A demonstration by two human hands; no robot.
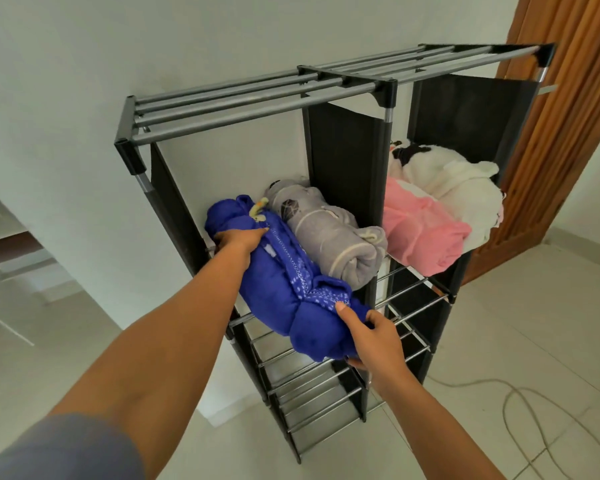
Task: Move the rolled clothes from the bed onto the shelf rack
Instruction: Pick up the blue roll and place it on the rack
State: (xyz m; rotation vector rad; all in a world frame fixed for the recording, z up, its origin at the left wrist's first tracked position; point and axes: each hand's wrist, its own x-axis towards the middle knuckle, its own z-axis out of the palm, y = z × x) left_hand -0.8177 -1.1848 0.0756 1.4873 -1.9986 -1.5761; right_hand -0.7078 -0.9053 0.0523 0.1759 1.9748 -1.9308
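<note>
Blue rolled garment [284,289] is lying between both hands, left hand [238,239] gripping its far end, right hand [374,337] pinching its near end; grey roll [333,233] is sitting just beyond on the shelf rack [347,133].

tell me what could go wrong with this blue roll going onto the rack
1. The blue roll overhangs the front of the shelf rack; if the right hand lets go of that end early, it may tip off.
2. Pushing it in could shove the grey roll, which lies right against it, out of place.
3. The shelves are spaced rods, so loose fabric might sag between them. The left hand grips the far end.
</note>
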